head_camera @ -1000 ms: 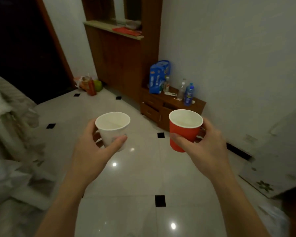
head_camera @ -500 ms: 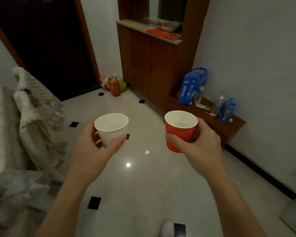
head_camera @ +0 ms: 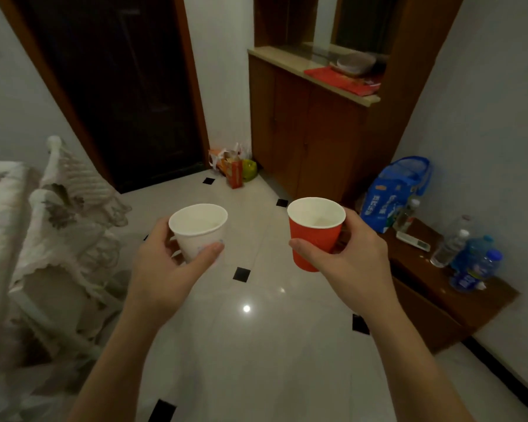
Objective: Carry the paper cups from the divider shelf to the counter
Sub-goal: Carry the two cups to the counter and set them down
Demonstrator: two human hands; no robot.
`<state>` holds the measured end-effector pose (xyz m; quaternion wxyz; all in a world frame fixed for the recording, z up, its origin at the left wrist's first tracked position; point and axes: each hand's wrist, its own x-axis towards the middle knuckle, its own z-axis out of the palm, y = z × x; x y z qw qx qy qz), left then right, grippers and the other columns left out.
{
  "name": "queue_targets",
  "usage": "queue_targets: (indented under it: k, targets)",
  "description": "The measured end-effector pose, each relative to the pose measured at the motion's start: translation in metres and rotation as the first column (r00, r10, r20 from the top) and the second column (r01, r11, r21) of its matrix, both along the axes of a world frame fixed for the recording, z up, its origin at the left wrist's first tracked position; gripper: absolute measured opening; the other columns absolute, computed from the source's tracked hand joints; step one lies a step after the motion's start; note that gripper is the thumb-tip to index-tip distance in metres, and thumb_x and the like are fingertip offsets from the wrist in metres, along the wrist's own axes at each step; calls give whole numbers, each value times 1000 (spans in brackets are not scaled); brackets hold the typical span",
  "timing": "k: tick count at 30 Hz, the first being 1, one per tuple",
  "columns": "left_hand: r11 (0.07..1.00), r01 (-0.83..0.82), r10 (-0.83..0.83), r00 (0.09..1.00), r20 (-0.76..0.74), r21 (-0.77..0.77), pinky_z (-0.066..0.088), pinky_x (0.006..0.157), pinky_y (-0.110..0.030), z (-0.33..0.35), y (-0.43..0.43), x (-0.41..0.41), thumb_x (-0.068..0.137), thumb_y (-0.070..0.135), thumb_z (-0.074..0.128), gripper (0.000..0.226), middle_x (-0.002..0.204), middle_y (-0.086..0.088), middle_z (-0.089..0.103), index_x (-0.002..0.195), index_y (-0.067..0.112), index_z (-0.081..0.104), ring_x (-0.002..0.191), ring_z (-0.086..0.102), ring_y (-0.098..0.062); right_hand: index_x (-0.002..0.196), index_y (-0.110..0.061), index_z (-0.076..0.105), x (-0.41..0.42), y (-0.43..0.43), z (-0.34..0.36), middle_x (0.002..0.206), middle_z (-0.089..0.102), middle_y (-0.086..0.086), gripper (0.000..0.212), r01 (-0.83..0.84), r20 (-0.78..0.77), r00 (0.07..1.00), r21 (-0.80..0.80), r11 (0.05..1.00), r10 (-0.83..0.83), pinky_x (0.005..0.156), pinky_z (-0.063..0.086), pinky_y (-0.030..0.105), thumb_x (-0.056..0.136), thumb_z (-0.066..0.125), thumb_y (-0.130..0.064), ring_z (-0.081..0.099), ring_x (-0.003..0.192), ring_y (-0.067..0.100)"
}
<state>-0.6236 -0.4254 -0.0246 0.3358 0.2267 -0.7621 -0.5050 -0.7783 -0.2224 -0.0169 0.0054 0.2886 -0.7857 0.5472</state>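
Left hand (head_camera: 162,269) fingers wrapped round white paper cup (head_camera: 199,229); right hand (head_camera: 352,257) fingers round red paper cup (head_camera: 315,231). Both upright, mid-air above glossy tiled floor (head_camera: 256,345). Risk: hard squeeze crushes thin walls; tilt while walking spills any contents.

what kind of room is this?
Likely a home living area or entry hall: tiled floor, a wooden cabinet beside a dark doorway, a low stand with water bottles, and lace-covered furniture on the left.

floor (head_camera: 256,345): glossy white tile | cabinet (head_camera: 308,138): wood | doorway (head_camera: 119,86): dark (perhaps unlit)
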Motion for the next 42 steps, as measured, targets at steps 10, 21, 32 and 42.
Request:
queue_targets:
  k: [10,21,32,42]
  targets:
    - [990,-119,122,992,34,-80,49,69,-7,-7,-97,-110,61,53,72,70,112,17,58,122,30,48,98,60,0,119,-49,40,-129,-120,-7,104,48,-36,77,-73,21,997,36,997,72,59,41,5,52,64,-79,54,94,-6]
    - [982,-170,174,984,42,-87,52,69,-13,-18,-286,-215,62,57,70,66,112,16,60,120,30,50,99,60,2,133,-34,46,-243,-313,-15,114,51,-23,90,-85,17,996,57,995,84,61,39,4,53,68,-70,54,96,4]
    - [984,-132,143,986,88,-120,47,69,-7,-13,-467,-315,65,53,72,66,111,26,54,124,35,47,98,53,17,135,-32,45,-340,-490,-10,114,49,-22,94,-34,19,999,60,998,33,61,36,6,52,65,-71,51,92,2]
    - [994,-70,77,994,82,-89,44,66,-2,-25,-579,-445,61,55,71,65,108,31,51,118,39,46,96,51,21,132,-35,46,-462,-599,-28,103,46,-36,93,5,18,1000,31,1000,-5,56,39,-2,51,64,-79,51,92,-6]
